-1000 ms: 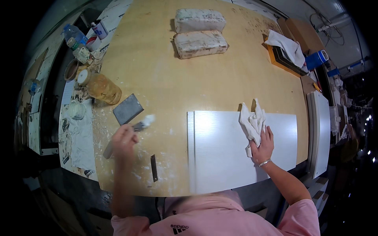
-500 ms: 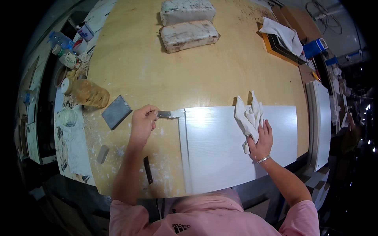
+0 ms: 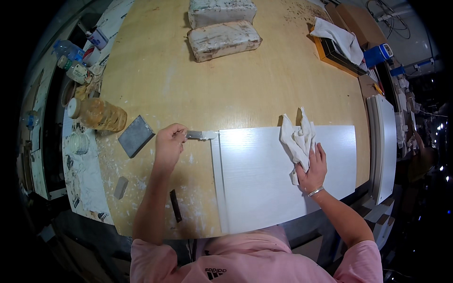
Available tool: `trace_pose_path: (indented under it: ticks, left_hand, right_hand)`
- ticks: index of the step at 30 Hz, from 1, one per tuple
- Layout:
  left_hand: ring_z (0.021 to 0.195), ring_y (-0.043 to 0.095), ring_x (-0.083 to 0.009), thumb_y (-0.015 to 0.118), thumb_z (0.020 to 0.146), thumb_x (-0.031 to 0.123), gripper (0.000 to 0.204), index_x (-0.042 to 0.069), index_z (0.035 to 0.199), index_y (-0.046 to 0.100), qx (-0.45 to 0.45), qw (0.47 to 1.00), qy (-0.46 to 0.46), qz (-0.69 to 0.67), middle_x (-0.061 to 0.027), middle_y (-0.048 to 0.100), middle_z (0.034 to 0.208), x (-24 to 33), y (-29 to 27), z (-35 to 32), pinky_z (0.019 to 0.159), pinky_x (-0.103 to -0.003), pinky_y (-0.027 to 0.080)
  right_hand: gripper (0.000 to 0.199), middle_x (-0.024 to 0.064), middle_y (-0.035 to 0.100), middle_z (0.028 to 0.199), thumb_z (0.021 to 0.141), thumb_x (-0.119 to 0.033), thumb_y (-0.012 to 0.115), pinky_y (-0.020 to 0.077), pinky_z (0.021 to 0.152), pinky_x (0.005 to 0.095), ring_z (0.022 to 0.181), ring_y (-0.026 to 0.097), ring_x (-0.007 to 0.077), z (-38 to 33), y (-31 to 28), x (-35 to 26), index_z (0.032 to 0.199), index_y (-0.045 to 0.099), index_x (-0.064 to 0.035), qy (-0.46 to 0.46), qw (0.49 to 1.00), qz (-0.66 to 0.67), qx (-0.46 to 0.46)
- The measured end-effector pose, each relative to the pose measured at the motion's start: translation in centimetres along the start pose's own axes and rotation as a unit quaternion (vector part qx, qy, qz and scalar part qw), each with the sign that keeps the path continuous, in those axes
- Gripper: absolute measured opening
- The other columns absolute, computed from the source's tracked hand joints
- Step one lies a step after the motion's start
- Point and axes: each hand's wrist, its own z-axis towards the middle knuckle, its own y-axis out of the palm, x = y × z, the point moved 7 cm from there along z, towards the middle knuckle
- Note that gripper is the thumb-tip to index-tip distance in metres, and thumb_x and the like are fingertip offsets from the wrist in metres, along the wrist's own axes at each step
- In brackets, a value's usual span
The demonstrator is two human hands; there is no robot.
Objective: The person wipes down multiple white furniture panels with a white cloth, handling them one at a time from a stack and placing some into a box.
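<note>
My left hand (image 3: 168,144) is closed on a putty knife (image 3: 194,135), its fingers pinched around the near end. White putty coats the tip of the blade, which reaches the far left corner of a white wood-grain panel (image 3: 264,188). A crumpled white cloth (image 3: 298,137) lies on the panel, gripped at its near end between the thumb and fingers of my right hand (image 3: 313,170). That palm rests on the panel surface, and a bracelet circles the wrist. Left of my left hand lies a dark grey sanding block (image 3: 136,136).
A small grey block (image 3: 121,187) and a dark strip (image 3: 175,206) lie near my left forearm. Further left is a jar of brown liquid (image 3: 101,114). Two wrapped blocks (image 3: 224,40) sit at the far side; white panels (image 3: 384,151) stand upright at the right edge.
The view has shifted slightly, moving the bench and its things a little left. The putty knife stays at the panel's corner, and my right hand keeps its place on the cloth.
</note>
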Motion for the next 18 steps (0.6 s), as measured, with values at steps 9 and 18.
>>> trace_pose_path:
  ticks: [9,18]
  left_hand:
    - [0.052,0.043,-0.0049,0.052,0.086,-0.002,0.013,-0.001,0.087,0.065,-0.011,1.0,0.001,0.0,-0.0004,0.054,0.067,-0.23,0.03,0.1,0.046,-0.022,0.034]
    - [0.053,0.043,-0.0051,0.054,0.089,-0.001,0.011,-0.001,0.088,0.065,-0.014,1.0,0.009,0.005,-0.0008,0.054,0.068,-0.25,0.07,-0.03,0.046,-0.022,0.034]
  right_hand:
    - [0.059,0.0274,0.052,0.129,0.074,-0.021,0.065,0.0412,0.1,0.0534,0.125,0.043,0.05,-0.09,0.02,0.07,0.126,0.053,0.0038,-0.004,1.0,0.0,0.003]
    - [0.061,0.0264,0.052,0.13,0.075,-0.022,0.065,0.0396,0.102,0.0533,0.126,0.042,0.0497,-0.04,0.09,0.01,0.129,0.052,0.0033,0.004,1.0,0.001,-0.006]
